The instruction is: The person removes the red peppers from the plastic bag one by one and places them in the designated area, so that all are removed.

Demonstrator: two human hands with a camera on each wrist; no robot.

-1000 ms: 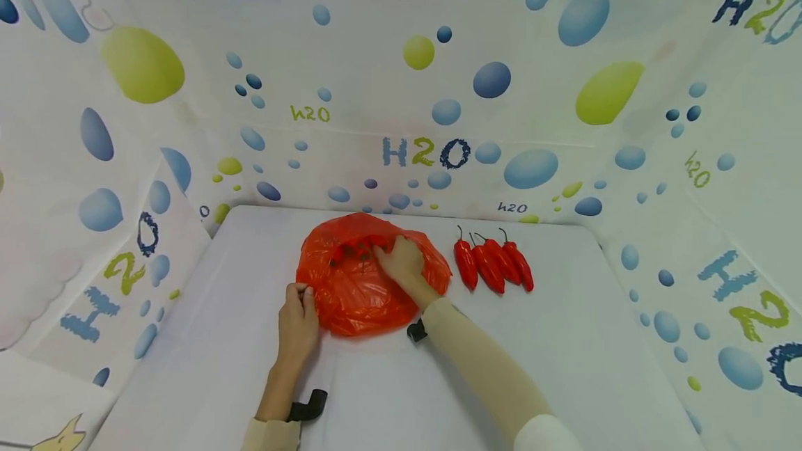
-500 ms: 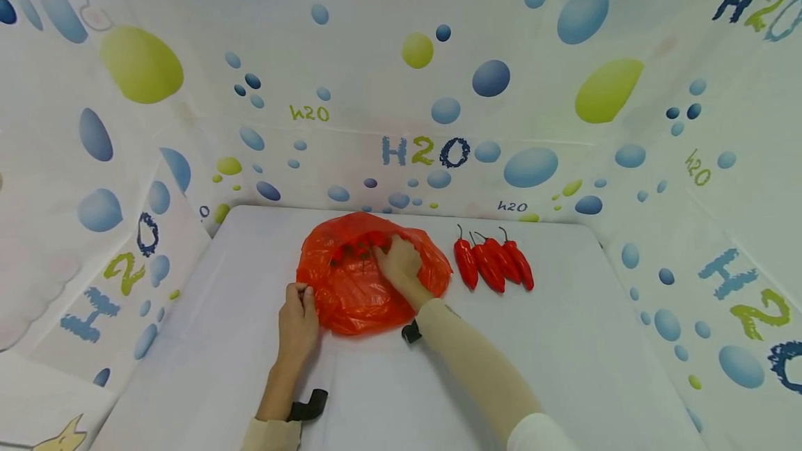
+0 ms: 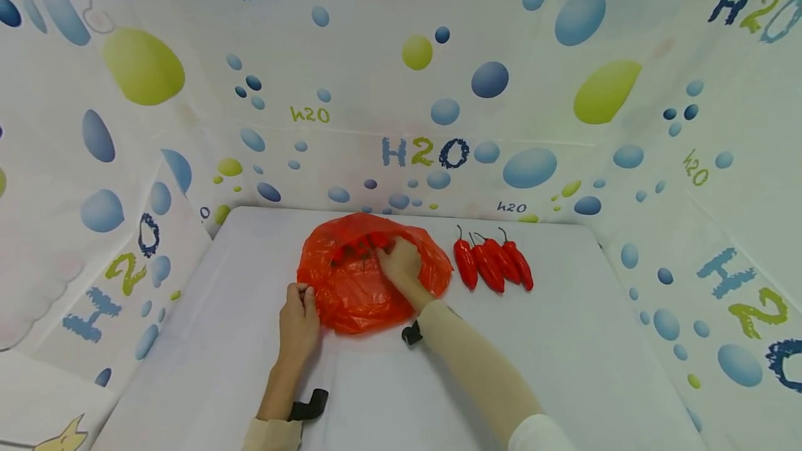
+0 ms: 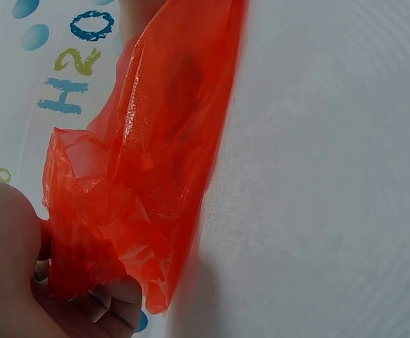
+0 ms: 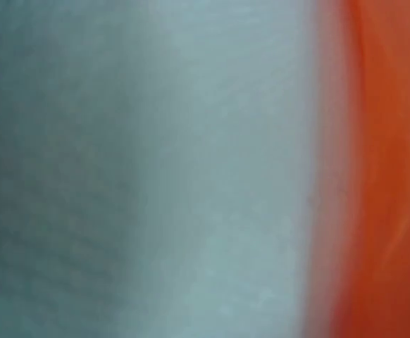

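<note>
A red plastic bag [image 3: 363, 305] lies on the table with its mouth toward me. My left hand [image 3: 298, 322] pinches the bag's left edge; in the left wrist view the thumb and curled fingers [image 4: 120, 299] grip a fold of the film. Inside the opening are several red things with green stems [image 3: 357, 249]. My right hand [image 3: 402, 262] reaches into the bag's mouth, its fingertips right beside them. Those fingertips are partly hidden, and I cannot tell whether they hold one. The right wrist view shows only blurred table and orange-red bag film [image 5: 395, 169].
Several long red chili peppers [image 3: 491, 263] with dark stems lie side by side to the right of the bag. The white table [image 3: 564, 339] runs back to a patterned sheet wall [image 3: 376, 89] with blue and green drops, which also closes both sides.
My right hand and forearm have shifted slightly left within the bag's mouth, and more red shows beside the fingers. The left hand keeps its grip on the bag's edge.
</note>
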